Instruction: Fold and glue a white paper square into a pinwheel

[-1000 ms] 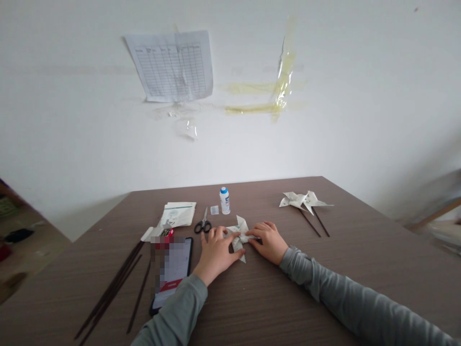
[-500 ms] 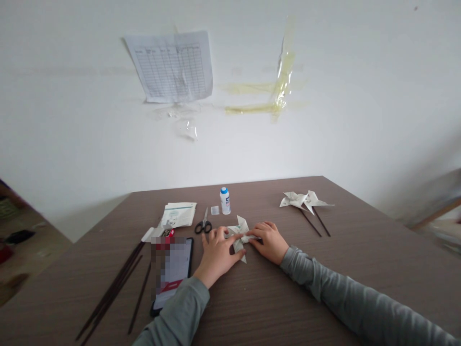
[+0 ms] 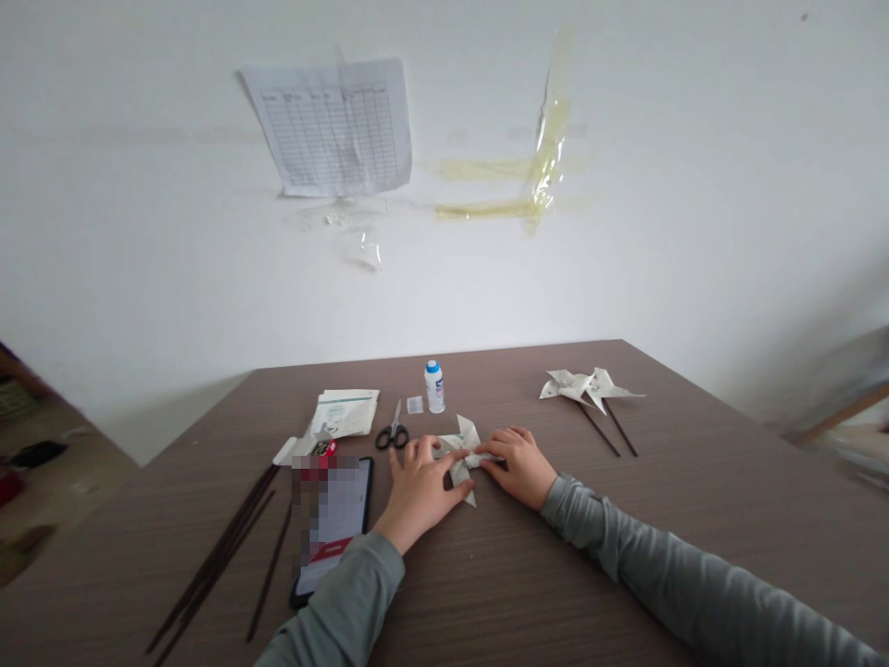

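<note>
A folded paper pinwheel point(image 3: 464, 470) lies on the brown table between my two hands. My left hand point(image 3: 425, 484) comes from the left, its index finger pressing near the centre and its thumb on the lower blade. From the right, my right hand point(image 3: 518, 466) pinches the right side of the pinwheel with thumb and fingers. Fingers cover part of the centre and of the side blades. Behind the hands stand a white glue bottle point(image 3: 434, 389) with a blue cap and black-handled scissors point(image 3: 393, 433).
Left of my hands lie a phone point(image 3: 340, 519), a stack of paper squares point(image 3: 347, 414) and several thin dark sticks point(image 3: 215, 556). A small clear piece point(image 3: 415, 405) lies beside the bottle. Two pinwheels on sticks point(image 3: 580, 387) rest at the back right. The wall point(image 3: 486, 287) borders the table's far edge.
</note>
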`<state>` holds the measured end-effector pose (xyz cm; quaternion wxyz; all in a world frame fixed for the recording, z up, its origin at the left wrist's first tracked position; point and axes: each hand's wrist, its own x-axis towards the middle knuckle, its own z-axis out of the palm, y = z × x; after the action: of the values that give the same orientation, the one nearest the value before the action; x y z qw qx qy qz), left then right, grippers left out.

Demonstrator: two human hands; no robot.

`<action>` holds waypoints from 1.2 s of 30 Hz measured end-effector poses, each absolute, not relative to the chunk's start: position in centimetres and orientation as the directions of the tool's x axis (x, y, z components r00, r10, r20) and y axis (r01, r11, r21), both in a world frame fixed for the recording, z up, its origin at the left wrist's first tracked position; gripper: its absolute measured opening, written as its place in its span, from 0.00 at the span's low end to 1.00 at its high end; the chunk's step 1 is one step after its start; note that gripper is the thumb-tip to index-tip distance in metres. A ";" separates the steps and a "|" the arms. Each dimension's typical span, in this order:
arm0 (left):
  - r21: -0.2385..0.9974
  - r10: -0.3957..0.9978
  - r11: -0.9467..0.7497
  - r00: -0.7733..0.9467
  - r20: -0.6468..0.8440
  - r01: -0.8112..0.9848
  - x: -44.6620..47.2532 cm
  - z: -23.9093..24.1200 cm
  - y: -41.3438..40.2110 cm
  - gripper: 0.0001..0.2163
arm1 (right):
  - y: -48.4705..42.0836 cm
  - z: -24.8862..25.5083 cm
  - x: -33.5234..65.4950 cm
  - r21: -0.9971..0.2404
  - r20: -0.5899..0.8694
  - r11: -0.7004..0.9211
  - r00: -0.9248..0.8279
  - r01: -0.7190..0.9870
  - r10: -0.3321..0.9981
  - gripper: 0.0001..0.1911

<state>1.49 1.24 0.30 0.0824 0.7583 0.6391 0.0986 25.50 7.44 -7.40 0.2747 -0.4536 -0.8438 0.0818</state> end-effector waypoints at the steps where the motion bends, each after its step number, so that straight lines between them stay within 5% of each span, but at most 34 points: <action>1: 0.257 0.985 -0.173 0.164 0.058 0.951 1.4 0.1 1.3 0.26 | 7.4 -7.4 25.5 -0.385 0.391 0.574 -0.436 0.723 0.811 0.14; 36: 0.257 0.986 -0.161 0.144 0.083 0.953 1.5 0.1 0.9 0.23 | 7.4 -7.3 25.5 -0.385 0.383 0.568 -0.434 0.728 0.815 0.13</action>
<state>1.54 0.94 0.12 0.0712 0.7531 0.6436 0.1162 25.51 7.42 -7.33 0.2710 -0.4577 -0.8429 0.0810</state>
